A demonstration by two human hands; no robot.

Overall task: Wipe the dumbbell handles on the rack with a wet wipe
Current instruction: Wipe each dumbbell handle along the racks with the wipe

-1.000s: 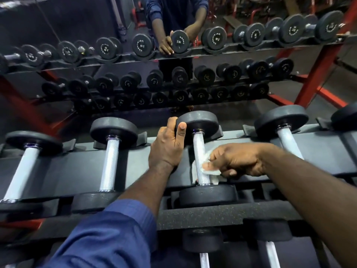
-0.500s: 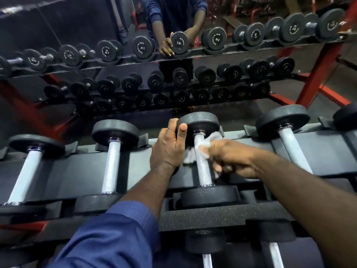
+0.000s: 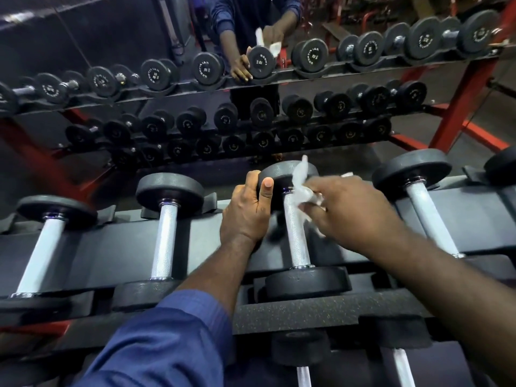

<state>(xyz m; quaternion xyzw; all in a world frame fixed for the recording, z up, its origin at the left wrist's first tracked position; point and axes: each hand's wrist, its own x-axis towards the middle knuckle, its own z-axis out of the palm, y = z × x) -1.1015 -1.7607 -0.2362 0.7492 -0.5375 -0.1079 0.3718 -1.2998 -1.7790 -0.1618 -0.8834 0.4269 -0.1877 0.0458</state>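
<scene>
A dumbbell with a knurled silver handle (image 3: 296, 233) and black heads lies across the top tier of the rack (image 3: 111, 247), in the middle of the view. My left hand (image 3: 247, 212) grips its far head (image 3: 279, 174), thumb up against the disc. My right hand (image 3: 351, 213) holds a crumpled white wet wipe (image 3: 303, 185) at the top of the handle, just under that head. One end of the wipe sticks up over the head.
Two more dumbbells (image 3: 164, 233) lie to the left on the same tier and one (image 3: 427, 213) to the right. A mirror behind shows the rack's reflection (image 3: 251, 113) and red frame legs (image 3: 460, 93). A lower tier holds further dumbbells (image 3: 301, 367).
My right hand has slid the wipe up the handle from its lower half to just under the far head. My left hand has stayed on the far head.
</scene>
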